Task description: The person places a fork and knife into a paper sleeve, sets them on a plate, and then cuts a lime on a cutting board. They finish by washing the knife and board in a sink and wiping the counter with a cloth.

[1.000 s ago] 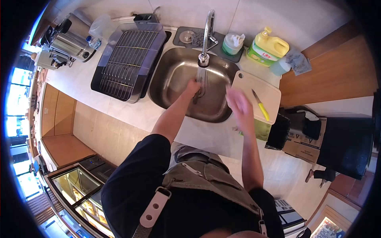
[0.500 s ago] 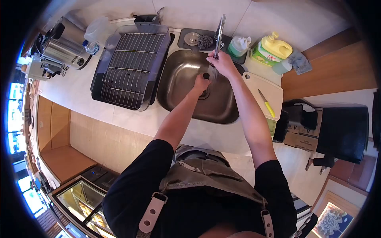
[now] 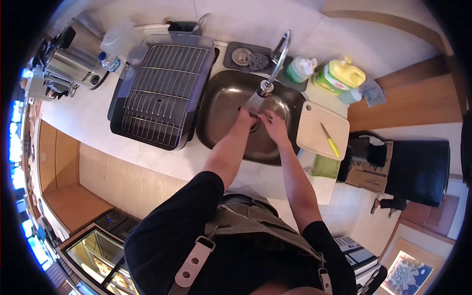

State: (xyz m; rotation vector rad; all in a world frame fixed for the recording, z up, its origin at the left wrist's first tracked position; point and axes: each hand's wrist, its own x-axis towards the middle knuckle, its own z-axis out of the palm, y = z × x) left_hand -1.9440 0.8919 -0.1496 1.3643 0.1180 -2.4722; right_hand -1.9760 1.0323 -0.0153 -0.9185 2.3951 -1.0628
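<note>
Under running water from the faucet's sprayer head (image 3: pixel 265 88), my left hand (image 3: pixel 245 118) is closed around a small dark object, mostly hidden by the fingers. My right hand (image 3: pixel 274 123) is beside it, its curled fingertips at the object's right end. I cannot tell what the object is. Both hands are inside the brown metal sink (image 3: pixel 216 105), above the drain (image 3: pixel 254 126). The spring-coil faucet hose (image 3: pixel 281 61) curves over from the back of the sink.
Left of the sink stands a dish rack (image 3: pixel 162 93). At right lies a cutting board (image 3: pixel 312 129) with a yellow-handled knife (image 3: pixel 330 140) on it. Behind are a scouring pad (image 3: pixel 258 61), a green-and-white container (image 3: pixel 300 70) and a yellow soap jug (image 3: pixel 339 74). A green cloth (image 3: pixel 325 167) hangs near the counter's edge.
My right hand has let go of the faucet and come down beside my left hand. The left hand has shifted slightly toward me, under the spray.
</note>
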